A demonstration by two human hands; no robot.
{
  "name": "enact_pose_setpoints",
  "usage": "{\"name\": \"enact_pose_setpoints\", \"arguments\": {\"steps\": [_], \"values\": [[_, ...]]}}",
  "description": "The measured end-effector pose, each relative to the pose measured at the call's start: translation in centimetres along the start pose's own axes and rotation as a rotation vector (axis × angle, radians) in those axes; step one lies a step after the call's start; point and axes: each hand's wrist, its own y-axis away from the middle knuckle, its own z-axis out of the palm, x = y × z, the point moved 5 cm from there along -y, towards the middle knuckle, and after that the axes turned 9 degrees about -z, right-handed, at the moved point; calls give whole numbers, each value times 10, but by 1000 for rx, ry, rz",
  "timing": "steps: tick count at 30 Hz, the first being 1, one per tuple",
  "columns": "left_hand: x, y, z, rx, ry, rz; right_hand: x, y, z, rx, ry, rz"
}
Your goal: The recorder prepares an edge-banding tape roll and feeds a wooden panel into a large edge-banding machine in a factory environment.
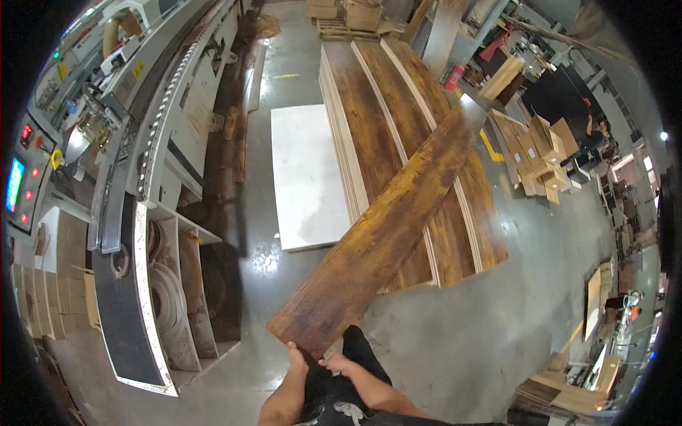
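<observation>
A long brown wood-grain board (383,241) slants from my body up and to the right, across the stacked boards. My left hand (297,357) grips its near end close to the left corner. With my right hand (337,364) I hold the same end a little further right, the fingers closed at its edge. Under and beyond the board stand several stacks of similar brown boards (383,106), their pale edges showing. A white flat panel (305,170) lies to the left of those stacks.
A long machine (185,106) runs along the left, with a control panel (25,177) and an open shelf of coiled rolls (169,298). Cartons (543,149), a red fire extinguisher (455,76) and a wood pile (561,390) are on the right. A pallet with boxes (348,21) stands far back.
</observation>
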Motion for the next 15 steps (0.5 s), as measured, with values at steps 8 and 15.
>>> {"name": "enact_pose_setpoints", "arguments": {"steps": [8, 15], "values": [[136, 170, -199, 536, -204, 652, -22, 39, -240, 576, -900, -474], [182, 366, -280, 1161, -312, 806, -125, 84, -309, 489, -1221, -609]]}}
